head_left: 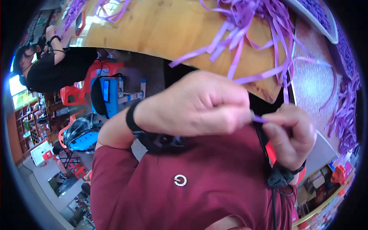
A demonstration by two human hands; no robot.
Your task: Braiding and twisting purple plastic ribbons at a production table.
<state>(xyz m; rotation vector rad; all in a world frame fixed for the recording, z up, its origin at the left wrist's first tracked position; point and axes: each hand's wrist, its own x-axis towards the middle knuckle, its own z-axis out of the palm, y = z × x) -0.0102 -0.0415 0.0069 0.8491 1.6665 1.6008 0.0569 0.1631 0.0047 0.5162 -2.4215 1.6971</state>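
My left hand (203, 105) is closed in a fist-like pinch in front of my chest. My right hand (291, 134) pinches with thumb and forefinger just to the right of it. A short stretch of purple ribbon (259, 119) runs between the two hands, with an end in each grip. What lies inside the left fist is hidden. Beyond the hands, a tangle of loose purple ribbons (245, 34) covers the wooden table (153, 32) and hangs over its near edge, with one strand dropping toward my right hand.
At the upper right stands a white-rimmed tray (332, 36) of small purple pieces, above more hanging ribbons (345, 115). Another person in black (61, 71) works at the table's left end. Red chairs, a blue stool (105, 97) and an open carton (316, 188) stand around.
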